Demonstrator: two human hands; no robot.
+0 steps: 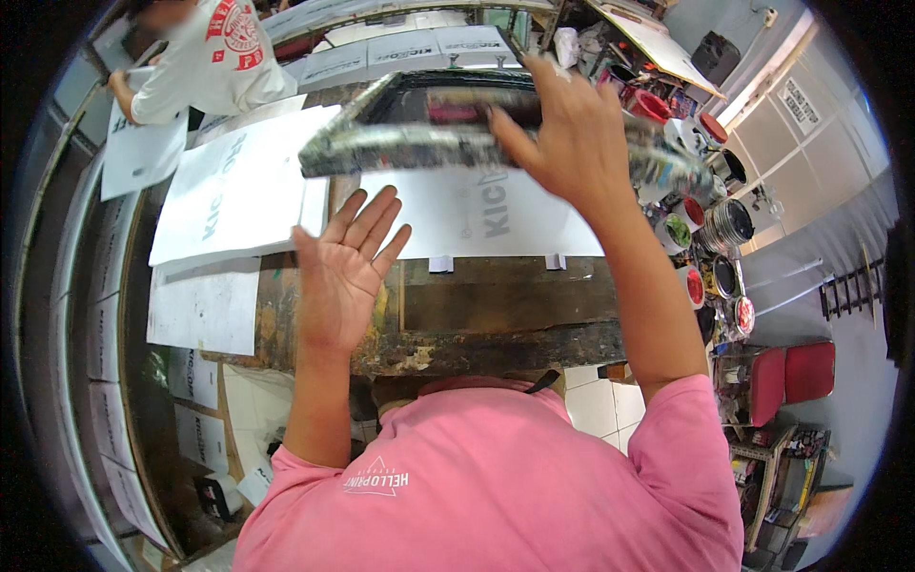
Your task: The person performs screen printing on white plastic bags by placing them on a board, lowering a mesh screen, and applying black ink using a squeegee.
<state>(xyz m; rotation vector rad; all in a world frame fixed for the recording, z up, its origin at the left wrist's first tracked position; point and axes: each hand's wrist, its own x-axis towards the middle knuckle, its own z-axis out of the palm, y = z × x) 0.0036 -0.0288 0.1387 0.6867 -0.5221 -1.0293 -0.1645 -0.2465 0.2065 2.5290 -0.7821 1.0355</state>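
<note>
A paint-stained screen printing frame (400, 151) is raised and tilted above the table, its near rail blurred. My right hand (581, 133) is closed over this near rail. A dark, reddish bar that looks like a squeegee (462, 107) lies inside the frame, partly hidden by the hand. Beneath the frame, a white printed sheet (562, 229) lies flat on the worn wooden table (457, 319), two small pale tabs at its near edge. My left hand (338, 272) is open, palm up, fingers spread and holding nothing, beside a stack of white printed sheets (248, 181).
Open paint cans and tubs (722, 229) crowd the right side. At the far left, a person in a white shirt (214, 57) handles another sheet (143, 157). Racks of sheets (110, 381) line the left. A red chair (786, 381) stands at the lower right.
</note>
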